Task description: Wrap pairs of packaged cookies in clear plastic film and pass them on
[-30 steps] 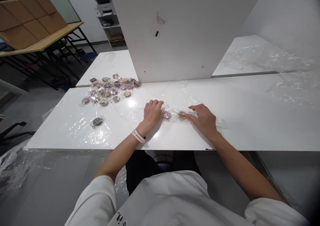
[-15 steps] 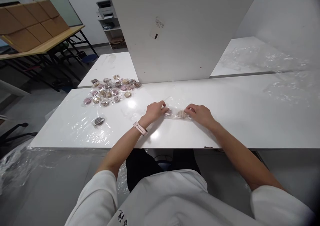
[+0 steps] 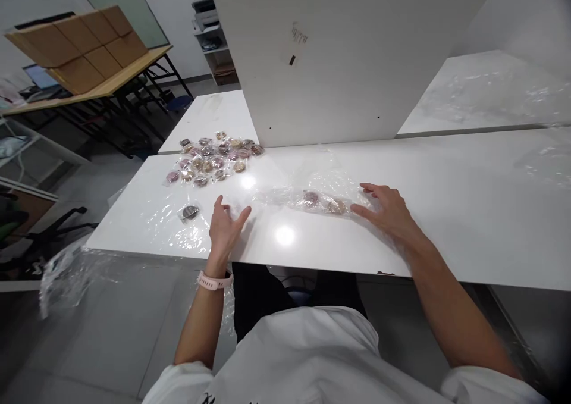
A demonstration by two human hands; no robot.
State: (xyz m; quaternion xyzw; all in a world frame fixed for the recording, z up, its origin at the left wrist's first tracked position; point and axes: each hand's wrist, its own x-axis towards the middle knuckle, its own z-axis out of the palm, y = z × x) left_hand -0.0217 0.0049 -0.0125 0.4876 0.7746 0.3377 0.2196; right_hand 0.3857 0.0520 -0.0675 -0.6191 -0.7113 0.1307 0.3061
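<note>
A pink disc point(image 3: 311, 199) and a tan disc point(image 3: 336, 206) lie in or under clear film point(image 3: 277, 197), mid-bench point(image 3: 330, 243).
I find my left hand point(image 3: 224, 228) spread, gripping nothing visible; my right hand point(image 3: 392, 213) is half-open at the film's right end, contact unclear. I judge the step as arranging film; the next move calls for a light pinch. Its long axis points left-right, roughly parallel to the bench's front edge.

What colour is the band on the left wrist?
The narrow wristband is pale pink, shown in the head view.
</note>
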